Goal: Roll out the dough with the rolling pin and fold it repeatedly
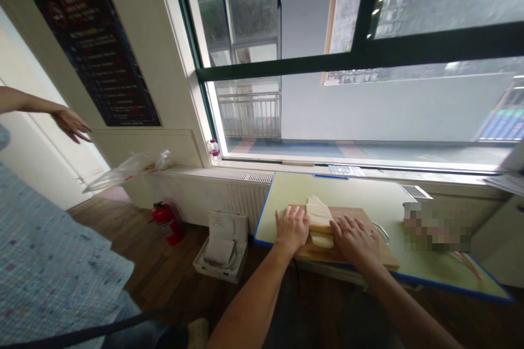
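A pale sheet of dough (318, 212) lies on a wooden cutting board (379, 255), with its far end cut or folded into points. Across the dough lies a wooden rolling pin (320, 228), and a strip of dough shows on its near side. My left hand (292, 228) is closed over the pin's left end. At the opposite end my right hand (355, 237) rests on the pin with fingers curled over it. Both hands cover the pin's ends, so only its middle is visible.
The board rests on a pale green table (282, 188) with blue edging, below a window. A blurred-out item (434, 229) lies at the right. On the left stand a person in a patterned shirt (49, 262), a red fire extinguisher (167, 223) and an open white box (221, 270).
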`<state>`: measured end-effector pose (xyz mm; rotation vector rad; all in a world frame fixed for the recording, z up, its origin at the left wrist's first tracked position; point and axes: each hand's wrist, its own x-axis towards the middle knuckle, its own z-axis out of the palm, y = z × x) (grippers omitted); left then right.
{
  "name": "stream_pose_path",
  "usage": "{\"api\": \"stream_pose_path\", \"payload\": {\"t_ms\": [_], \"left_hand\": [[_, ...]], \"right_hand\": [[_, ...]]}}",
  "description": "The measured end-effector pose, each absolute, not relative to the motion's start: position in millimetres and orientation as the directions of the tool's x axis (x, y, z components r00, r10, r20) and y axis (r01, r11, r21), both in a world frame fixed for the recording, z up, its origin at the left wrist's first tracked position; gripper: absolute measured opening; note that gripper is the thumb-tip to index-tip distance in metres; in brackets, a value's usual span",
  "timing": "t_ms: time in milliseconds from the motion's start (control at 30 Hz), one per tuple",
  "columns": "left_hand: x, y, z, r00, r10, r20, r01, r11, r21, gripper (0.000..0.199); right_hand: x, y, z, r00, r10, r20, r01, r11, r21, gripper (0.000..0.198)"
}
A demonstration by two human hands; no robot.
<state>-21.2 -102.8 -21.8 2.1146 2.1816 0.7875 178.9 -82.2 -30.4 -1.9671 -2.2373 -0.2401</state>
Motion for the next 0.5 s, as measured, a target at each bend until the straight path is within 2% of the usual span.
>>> {"api": "stream_pose_path", "payload": {"t_ms": [167,233,333,500], "left_hand": [[-21,-75,-14,-0.113,0.947,0.3,0.943,0.006,0.334,0.044],[-22,-67,-13,-0.123,0.956,0.265,0.941,0.027,0.338,0.046],[-23,-62,-12,-0.124,0.959,0.255,0.943,0.034,0.33,0.044],[-23,-82,-19,-0.11,0.937,0.331,0.936,-0.013,0.351,0.041]], "right_hand": [[179,-58,-18,-0.364,0.906,0.217,0.929,0.337,0.15,0.045],[179,-51,-15,-0.391,0.895,0.215,0.919,0.366,0.147,0.045],[178,-50,-14,-0.377,0.899,0.224,0.926,0.355,0.133,0.044],[177,-72,-22,-0.266,0.94,0.214,0.96,0.24,0.142,0.048]]}}
